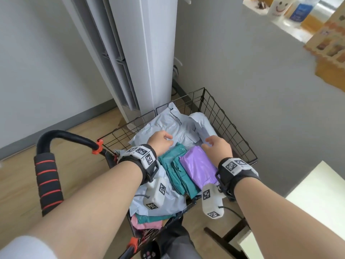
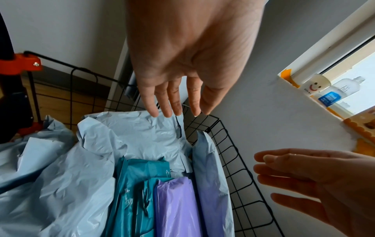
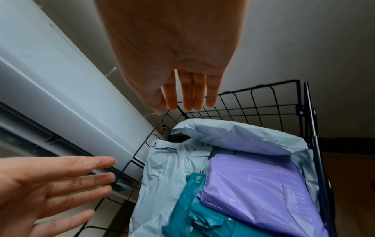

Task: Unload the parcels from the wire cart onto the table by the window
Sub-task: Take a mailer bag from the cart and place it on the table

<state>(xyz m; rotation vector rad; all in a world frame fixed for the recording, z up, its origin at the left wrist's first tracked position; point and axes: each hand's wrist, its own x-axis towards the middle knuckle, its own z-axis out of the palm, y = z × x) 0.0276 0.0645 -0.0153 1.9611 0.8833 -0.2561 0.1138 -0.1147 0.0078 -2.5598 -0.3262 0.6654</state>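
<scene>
Hovering over the load, both hands hold nothing. Left hand: fingers straight and slightly spread, tips above the far edge of a pale blue parcel; contact cannot be told from the wrist view. Right hand: fingers extended and close together, released, above the far end of the purple parcel; in the head view they look loosely bent, with no grasp visible.

Parcels all lie inside the wire cart. The purple parcel lies flat on top, right of centre. The teal parcel lies just beside it on the left, touching it and partly tucked under its edge. Pale blue parcels surround and underlie both; another pale blue parcel arches against the cart's far right wall. Near the cart's near end, a pink parcel shows beneath the others.

Each wrist carries a black strap with marker blocks.

The cart handle, black foam with red rings, stands at the left. A white floor air conditioner stands just beyond the cart. A corner of the white table shows at the right. The window sill above holds bottles and a carton.
</scene>
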